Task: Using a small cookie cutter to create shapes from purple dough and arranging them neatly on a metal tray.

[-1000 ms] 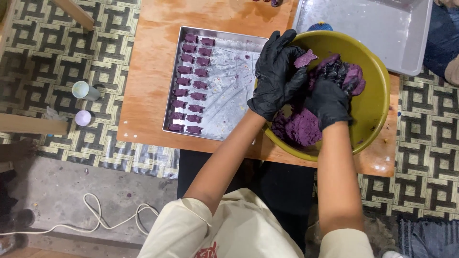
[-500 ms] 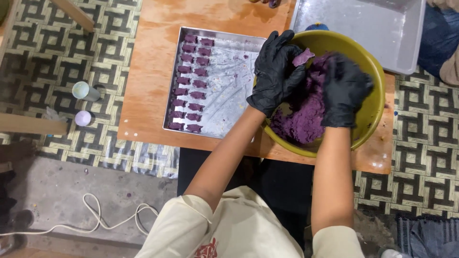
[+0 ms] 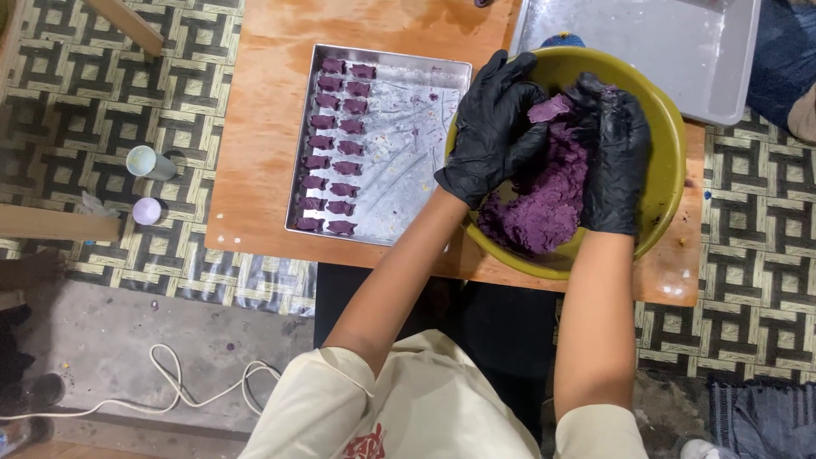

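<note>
Both my hands wear black gloves and work inside a yellow-green bowl (image 3: 667,127) holding a mass of purple dough (image 3: 544,204). My left hand (image 3: 493,127) grips the dough's upper left side, and a small purple piece (image 3: 548,108) sticks up between the two hands. My right hand (image 3: 612,157) presses on the dough's right side with curled fingers. Left of the bowl lies a metal tray (image 3: 408,161) with two columns of small purple shaped pieces (image 3: 336,144) along its left side.
The bowl and tray rest on a low orange wooden table (image 3: 255,127). A grey plastic tub (image 3: 663,42) stands at the back right. Two small bottles (image 3: 149,183) sit on the patterned mat to the left. A white cable (image 3: 195,382) lies on the floor.
My right hand has lifted from low in the dough to its upper right side. My left hand stayed at the bowl's left rim, and a small piece now shows between the hands.
</note>
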